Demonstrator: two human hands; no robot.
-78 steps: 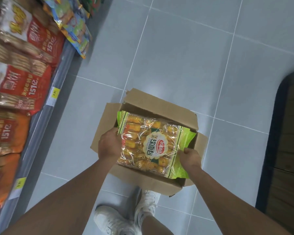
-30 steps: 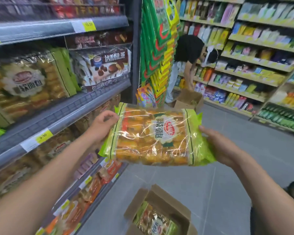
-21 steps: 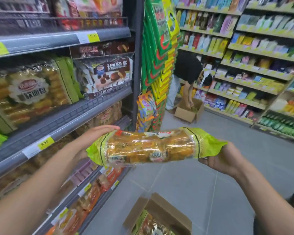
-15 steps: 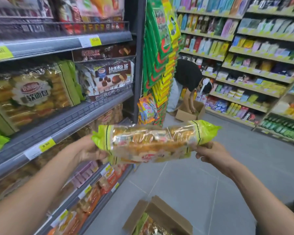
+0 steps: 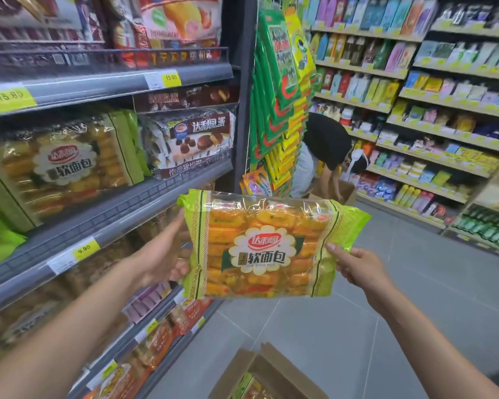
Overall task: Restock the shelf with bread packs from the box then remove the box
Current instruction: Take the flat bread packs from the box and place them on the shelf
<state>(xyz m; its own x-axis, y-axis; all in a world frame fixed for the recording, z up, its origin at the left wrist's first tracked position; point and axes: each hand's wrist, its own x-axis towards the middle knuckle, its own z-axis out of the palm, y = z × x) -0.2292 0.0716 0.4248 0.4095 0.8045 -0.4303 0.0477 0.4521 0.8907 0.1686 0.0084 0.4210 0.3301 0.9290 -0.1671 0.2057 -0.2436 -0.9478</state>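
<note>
Bright even light, blurred and warped edges

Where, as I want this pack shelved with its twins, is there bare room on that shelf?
Only the grey shelf strip in front of the shelved bread packs and chocolate pie packs looks bare, likely too narrow for the held bread pack. Behind it the rows stand close together.

— What does the held bread pack say?
— "达利园" and "软面包" (the shelved pack too); the pie pack reads "达利园派", the left tag 15.80, the middle tag 15.00, the lower tag 9.90.
</note>
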